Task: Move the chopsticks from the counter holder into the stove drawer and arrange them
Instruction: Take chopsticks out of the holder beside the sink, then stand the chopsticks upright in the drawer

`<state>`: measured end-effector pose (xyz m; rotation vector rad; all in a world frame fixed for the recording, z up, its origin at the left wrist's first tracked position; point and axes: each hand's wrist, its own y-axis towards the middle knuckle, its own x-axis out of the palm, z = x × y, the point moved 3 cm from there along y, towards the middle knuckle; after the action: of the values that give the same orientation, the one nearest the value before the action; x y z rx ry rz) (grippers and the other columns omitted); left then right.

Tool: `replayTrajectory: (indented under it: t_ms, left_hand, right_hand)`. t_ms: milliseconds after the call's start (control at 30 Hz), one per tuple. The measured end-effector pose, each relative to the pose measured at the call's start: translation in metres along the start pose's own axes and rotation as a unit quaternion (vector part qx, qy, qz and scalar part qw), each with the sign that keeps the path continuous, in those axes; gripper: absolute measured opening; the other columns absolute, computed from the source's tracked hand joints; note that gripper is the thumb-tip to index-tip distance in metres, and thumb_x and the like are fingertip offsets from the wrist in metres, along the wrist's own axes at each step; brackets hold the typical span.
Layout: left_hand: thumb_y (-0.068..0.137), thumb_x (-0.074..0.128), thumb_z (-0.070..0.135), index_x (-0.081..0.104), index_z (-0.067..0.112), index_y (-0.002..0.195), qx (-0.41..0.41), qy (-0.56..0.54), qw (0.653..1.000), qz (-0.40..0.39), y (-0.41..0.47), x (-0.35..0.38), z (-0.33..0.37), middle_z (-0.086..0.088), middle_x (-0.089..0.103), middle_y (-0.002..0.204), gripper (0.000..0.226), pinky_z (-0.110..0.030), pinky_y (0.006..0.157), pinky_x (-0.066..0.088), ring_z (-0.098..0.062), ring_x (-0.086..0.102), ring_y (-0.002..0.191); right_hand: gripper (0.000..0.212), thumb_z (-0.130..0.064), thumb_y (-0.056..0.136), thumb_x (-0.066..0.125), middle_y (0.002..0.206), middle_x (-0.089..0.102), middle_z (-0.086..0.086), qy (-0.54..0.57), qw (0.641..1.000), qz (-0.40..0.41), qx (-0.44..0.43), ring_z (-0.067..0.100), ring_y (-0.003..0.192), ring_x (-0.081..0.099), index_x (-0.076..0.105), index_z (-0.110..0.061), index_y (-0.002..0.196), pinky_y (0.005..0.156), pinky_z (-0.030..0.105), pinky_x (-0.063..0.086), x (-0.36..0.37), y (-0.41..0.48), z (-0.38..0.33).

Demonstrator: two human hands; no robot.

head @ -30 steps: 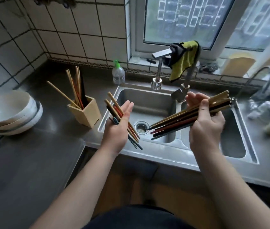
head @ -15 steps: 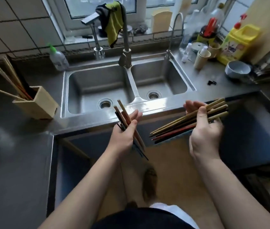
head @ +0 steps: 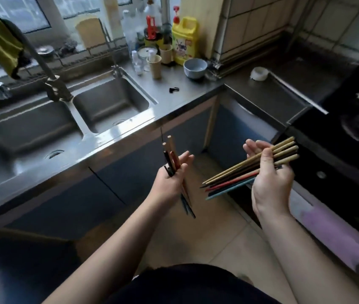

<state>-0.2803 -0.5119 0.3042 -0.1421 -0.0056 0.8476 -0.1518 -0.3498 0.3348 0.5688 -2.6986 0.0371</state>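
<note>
My left hand grips a small bunch of chopsticks, wooden, red and dark, standing nearly upright with tips poking out below my palm. My right hand holds a larger bundle of chopsticks, several wooden, brown, red and teal ones lying across my fingers, thumb on top, tips pointing lower left. Both hands hover over the floor in front of the counter corner. The black stove is at the right. The chopstick holder is out of view.
A steel double sink with a tap and a yellow-green cloth lies to the left. A yellow bottle, cups and a grey bowl crowd the counter's back. A white tape roll sits near the stove. Cabinet doors stand below.
The view has swung right, from the holder and sink toward the stove corner. Both hands still hold their chopstick bundles and have come away from the sink.
</note>
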Motion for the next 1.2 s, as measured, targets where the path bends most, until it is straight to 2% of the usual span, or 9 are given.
replayTrajectory:
  t_ms: [100,267,467,667,800,867,967,1067,1200]
  left_hand:
    - [0.102,0.043,0.01,0.05,0.011,0.137,-0.005,0.002,1.0,-0.029,0.003,0.076,0.003,-0.002,0.06,0.132,0.036,-0.04,0.113,0.034,-0.013,0.05,0.129]
    - [0.102,0.04,0.006,0.048,0.006,0.138,0.0,0.011,0.996,-0.092,0.0,0.211,0.011,-0.002,0.059,0.132,0.037,-0.028,0.11,0.036,-0.01,0.051,0.127]
    - [0.103,0.04,0.012,0.051,0.014,0.138,-0.008,0.033,0.986,-0.162,0.007,0.324,0.013,0.009,0.058,0.132,0.036,-0.006,0.096,0.038,0.017,0.051,0.112]
    - [0.101,0.046,0.02,0.057,0.018,0.132,-0.021,0.061,0.972,-0.225,0.03,0.404,0.004,0.013,0.06,0.128,0.033,-0.017,0.101,0.04,0.004,0.052,0.12]
    - [0.102,0.046,0.014,0.056,0.013,0.134,-0.027,0.091,0.954,-0.285,0.059,0.447,-0.014,0.011,0.059,0.128,0.034,-0.022,0.107,0.037,0.008,0.052,0.118]
    - [0.102,0.046,0.015,0.055,0.016,0.135,-0.039,0.103,0.941,-0.319,0.075,0.466,-0.028,0.01,0.06,0.13,0.034,-0.023,0.108,0.037,0.002,0.051,0.122]
    - [0.102,0.046,0.02,0.054,0.025,0.134,-0.062,0.129,0.913,-0.382,0.1,0.488,-0.054,0.026,0.056,0.125,0.034,-0.017,0.107,0.032,0.006,0.046,0.126]
    - [0.1,0.048,0.029,0.056,0.031,0.133,-0.091,0.16,0.886,-0.425,0.125,0.507,-0.083,0.039,0.054,0.117,0.034,-0.002,0.093,0.032,0.01,0.045,0.122]
    - [0.1,0.047,0.031,0.055,0.03,0.135,-0.105,0.213,0.85,-0.47,0.156,0.535,-0.127,0.018,0.061,0.124,0.036,0.001,0.067,0.039,0.013,0.055,0.084]
  right_hand:
    - [0.023,-0.024,0.096,0.042,0.107,0.073,0.007,-0.016,1.0,0.022,0.0,0.022,0.104,0.069,0.063,-0.017,0.103,0.089,0.025,0.053,-0.067,0.022,-0.022]
    - [0.024,-0.017,0.099,0.04,0.106,0.073,0.009,-0.034,0.996,0.081,-0.005,0.02,0.103,0.069,0.063,-0.014,0.104,0.095,0.029,0.052,-0.185,0.058,-0.061]
    - [0.024,-0.015,0.1,0.04,0.107,0.072,0.01,-0.054,0.986,0.155,-0.007,0.019,0.103,0.069,0.061,-0.008,0.107,0.092,0.025,0.053,-0.292,0.085,-0.088]
    - [0.026,-0.016,0.1,0.038,0.104,0.073,0.01,-0.059,0.965,0.254,-0.019,0.02,0.101,0.069,0.061,-0.006,0.106,0.094,0.033,0.052,-0.364,0.109,-0.089]
    - [0.024,-0.014,0.1,0.037,0.1,0.073,0.005,-0.065,0.944,0.322,-0.03,0.018,0.098,0.07,0.061,-0.009,0.102,0.08,0.022,0.057,-0.395,0.123,-0.082]
    - [0.024,-0.014,0.101,0.036,0.101,0.073,0.005,-0.088,0.933,0.347,-0.033,0.017,0.098,0.07,0.059,-0.008,0.104,0.089,0.027,0.055,-0.408,0.131,-0.073]
    - [0.024,-0.015,0.101,0.036,0.101,0.072,-0.001,-0.121,0.917,0.378,-0.023,0.014,0.098,0.07,0.06,-0.012,0.101,0.092,0.029,0.054,-0.423,0.148,-0.054]
    - [0.022,-0.02,0.099,0.037,0.102,0.072,-0.003,-0.161,0.905,0.394,-0.021,0.014,0.099,0.07,0.059,-0.021,0.099,0.092,0.03,0.053,-0.434,0.168,-0.032]
    - [0.021,-0.024,0.098,0.037,0.101,0.072,-0.005,-0.169,0.891,0.42,0.012,0.011,0.1,0.069,0.059,-0.024,0.099,0.091,0.024,0.052,-0.448,0.192,0.014]
